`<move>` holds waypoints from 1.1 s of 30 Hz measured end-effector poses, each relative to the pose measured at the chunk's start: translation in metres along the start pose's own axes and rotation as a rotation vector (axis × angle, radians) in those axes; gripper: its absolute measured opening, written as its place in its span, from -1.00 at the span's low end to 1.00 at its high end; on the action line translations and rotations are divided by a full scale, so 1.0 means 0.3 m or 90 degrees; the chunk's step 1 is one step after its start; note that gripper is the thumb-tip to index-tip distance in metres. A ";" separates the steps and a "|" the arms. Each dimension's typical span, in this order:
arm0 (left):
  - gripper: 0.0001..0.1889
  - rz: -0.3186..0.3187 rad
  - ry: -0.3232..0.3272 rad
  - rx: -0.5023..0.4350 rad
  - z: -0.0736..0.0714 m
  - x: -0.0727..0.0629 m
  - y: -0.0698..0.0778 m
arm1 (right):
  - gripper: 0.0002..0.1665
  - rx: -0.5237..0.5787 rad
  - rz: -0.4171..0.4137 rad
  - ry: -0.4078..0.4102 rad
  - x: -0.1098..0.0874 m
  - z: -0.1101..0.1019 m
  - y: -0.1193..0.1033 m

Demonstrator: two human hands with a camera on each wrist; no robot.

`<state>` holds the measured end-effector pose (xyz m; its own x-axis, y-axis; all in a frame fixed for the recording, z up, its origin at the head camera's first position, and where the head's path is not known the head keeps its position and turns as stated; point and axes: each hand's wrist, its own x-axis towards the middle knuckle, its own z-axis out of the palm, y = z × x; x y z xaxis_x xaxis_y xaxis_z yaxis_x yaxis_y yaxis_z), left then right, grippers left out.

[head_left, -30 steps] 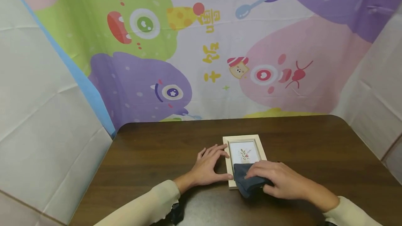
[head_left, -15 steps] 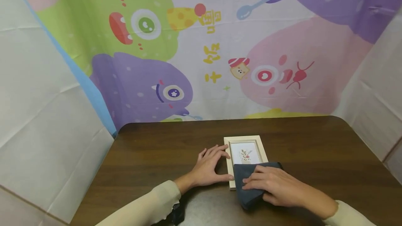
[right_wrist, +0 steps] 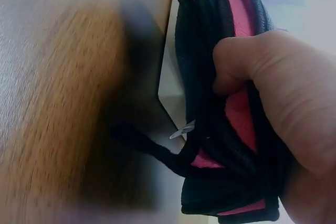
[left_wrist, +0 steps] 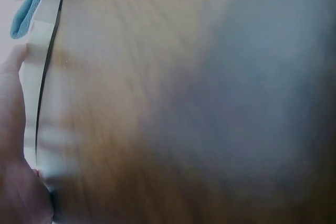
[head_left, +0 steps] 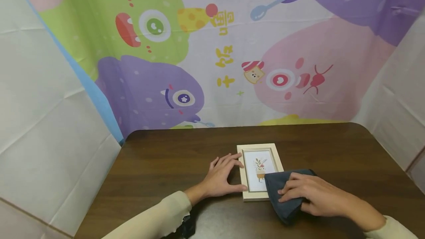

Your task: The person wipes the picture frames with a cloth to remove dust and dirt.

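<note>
A cream picture frame (head_left: 240, 169) lies flat on the table, around a picture of a potted plant. My left hand (head_left: 220, 176) spreads its fingers along the frame's left side, the thumb at its lower left and the fingertips higher up. My right hand (head_left: 318, 194) grips a folded dark blue-grey cloth (head_left: 282, 187) over the frame's lower right corner, hiding that corner. In the right wrist view, the thumb presses into the folds of the cloth (right_wrist: 202, 66), where pink inner layers, a dark loop and a small pale tag show.
The dark brown wooden table (head_left: 166, 150) reaches back to a cartoon-printed curtain (head_left: 225, 106). Pale panels (head_left: 43, 121) stand on both sides. A black object (head_left: 187, 226) sits by the left sleeve.
My right hand and the cloth have slid right across the frame, uncovering the lower part of the picture. The cloth has spread from a bunched shape. My left hand stays in place.
</note>
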<state>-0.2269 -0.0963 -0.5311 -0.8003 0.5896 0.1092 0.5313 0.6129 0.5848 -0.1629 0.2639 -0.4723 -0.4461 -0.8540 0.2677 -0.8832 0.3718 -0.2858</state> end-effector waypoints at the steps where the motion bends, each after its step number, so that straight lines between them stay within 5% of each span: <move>1: -0.33 0.003 0.003 -0.003 0.002 0.000 -0.001 | -0.08 -0.004 0.003 0.001 -0.005 -0.002 0.001; 13: -0.33 0.006 0.005 0.000 0.006 0.002 -0.005 | -0.14 -0.045 -0.020 0.000 0.025 -0.002 -0.011; 33: -0.39 -0.008 -0.004 0.001 -0.001 -0.005 0.005 | -0.24 -0.146 -0.127 -0.021 0.242 0.075 -0.112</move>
<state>-0.2249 -0.0964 -0.5301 -0.8048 0.5856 0.0963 0.5220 0.6213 0.5843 -0.1624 0.1812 -0.4640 -0.2591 -0.9282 0.2670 -0.9641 0.2650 -0.0144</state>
